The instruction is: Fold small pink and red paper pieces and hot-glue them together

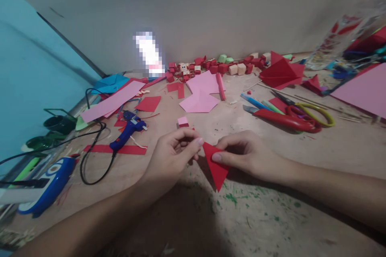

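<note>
A piece of red paper (217, 172), folded into a triangle, is held above the table between my two hands. My right hand (244, 152) pinches its right side, with the thumb lying flat on the paper's face. At the upper left tip, my left hand (177, 152) has thumb and index finger closed, seemingly on the paper's corner; its other fingers curl behind. One point of the triangle hangs down toward me. Just beyond my left hand sits a small pink and red paper cube (182, 122), partly hidden by the fingers.
Left of my hands lie a blue glue gun (128, 130) with its black cable and a red paper strip (120, 149). A red-handled knife (283, 120) and scissors (313, 114) lie to the right. Pink paper (199, 101) and several small paper cubes (223, 68) are farther back.
</note>
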Motion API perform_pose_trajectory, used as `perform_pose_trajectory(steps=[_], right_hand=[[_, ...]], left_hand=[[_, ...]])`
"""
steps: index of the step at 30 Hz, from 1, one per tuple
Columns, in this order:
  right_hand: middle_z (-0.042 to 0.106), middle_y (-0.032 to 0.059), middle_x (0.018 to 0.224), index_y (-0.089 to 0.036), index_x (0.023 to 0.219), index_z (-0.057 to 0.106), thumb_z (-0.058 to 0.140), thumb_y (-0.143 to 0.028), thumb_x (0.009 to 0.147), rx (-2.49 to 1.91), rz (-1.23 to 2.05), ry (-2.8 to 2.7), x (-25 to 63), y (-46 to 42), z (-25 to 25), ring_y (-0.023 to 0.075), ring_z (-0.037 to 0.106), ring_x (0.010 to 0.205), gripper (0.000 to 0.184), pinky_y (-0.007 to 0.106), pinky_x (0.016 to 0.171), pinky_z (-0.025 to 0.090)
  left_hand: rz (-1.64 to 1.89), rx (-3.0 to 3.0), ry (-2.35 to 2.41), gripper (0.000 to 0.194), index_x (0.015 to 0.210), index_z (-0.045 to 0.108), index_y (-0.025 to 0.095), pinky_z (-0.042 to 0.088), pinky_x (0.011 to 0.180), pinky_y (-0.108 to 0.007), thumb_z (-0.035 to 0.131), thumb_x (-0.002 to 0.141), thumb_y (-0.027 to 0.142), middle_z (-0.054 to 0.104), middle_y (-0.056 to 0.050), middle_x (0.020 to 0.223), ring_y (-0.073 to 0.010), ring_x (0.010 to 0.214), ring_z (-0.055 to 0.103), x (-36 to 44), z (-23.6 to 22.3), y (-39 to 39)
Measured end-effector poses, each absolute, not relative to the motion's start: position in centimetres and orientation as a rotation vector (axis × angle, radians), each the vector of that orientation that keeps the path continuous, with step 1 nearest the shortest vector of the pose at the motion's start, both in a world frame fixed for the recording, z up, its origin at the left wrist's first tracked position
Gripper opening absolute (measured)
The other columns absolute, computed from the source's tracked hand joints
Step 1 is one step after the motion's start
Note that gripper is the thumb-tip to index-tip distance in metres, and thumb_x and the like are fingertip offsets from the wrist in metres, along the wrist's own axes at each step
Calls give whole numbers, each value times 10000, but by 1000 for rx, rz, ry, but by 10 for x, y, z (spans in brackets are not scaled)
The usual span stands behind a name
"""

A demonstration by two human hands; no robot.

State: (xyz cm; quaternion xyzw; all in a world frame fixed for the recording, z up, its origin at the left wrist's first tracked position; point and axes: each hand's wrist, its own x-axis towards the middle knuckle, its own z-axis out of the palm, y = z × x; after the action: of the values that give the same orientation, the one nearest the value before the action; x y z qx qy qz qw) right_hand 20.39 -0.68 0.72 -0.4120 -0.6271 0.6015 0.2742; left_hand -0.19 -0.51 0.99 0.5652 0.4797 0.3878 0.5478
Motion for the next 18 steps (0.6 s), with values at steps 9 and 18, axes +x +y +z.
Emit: perform_pose_trajectory(steps=[9,18], right_hand=[[580,-17,541,-180,685,680,712,-397,872,-1160,1753,-1456,204,-7,6,81,462,427,287,224,390,320],[567,-25,537,-175,665,653,727,-409,861,-1138,1816,-1398,203,-9,7,71,448,415,314,214,377,299]], left_hand=[[948,1165,1087,250,933,671,152,470,559,-219,740,842,373,629,13,601,-114,562,570,-4,4,-2],[997,1179,1114,215,795,702,146,461,523,-197,785,809,344,638,5,596,-102,549,573,-4,3,-2]])
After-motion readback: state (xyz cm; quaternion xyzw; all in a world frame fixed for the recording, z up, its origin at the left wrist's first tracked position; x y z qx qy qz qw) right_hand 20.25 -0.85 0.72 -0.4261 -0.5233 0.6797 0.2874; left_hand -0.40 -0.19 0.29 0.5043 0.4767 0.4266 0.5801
